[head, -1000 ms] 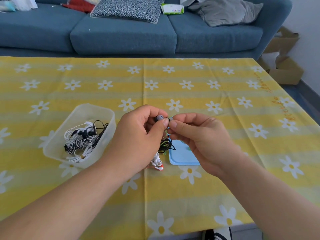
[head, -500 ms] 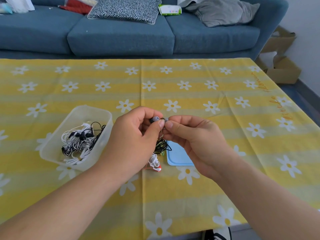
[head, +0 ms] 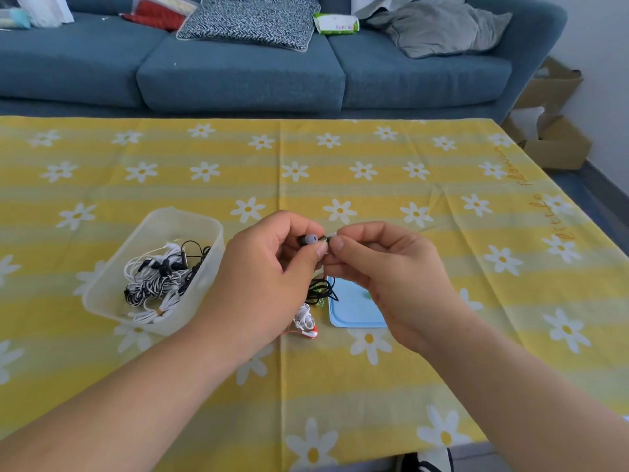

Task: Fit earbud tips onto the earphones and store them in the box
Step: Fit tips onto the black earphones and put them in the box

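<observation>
A home living room: a blue sofa [head: 238, 73] strewn with cushions [head: 248, 20] stands just behind a table under a yellow daisy tablecloth [head: 340, 172], cardboard boxes [head: 558, 131] beside the sofa.

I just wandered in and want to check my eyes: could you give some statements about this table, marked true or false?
1. The clear box holds tangled earphones. True.
2. Both hands lie flat on the table. False: the left hand pinches a grey-tipped earbud and the right hand pinches a small part beside it, above the tablecloth.
3. The box is closed with its lid. False: the blue lid lies on the tablecloth, right of the box.
4. A white and red earphone lies on the tablecloth between box and lid. True.
</observation>
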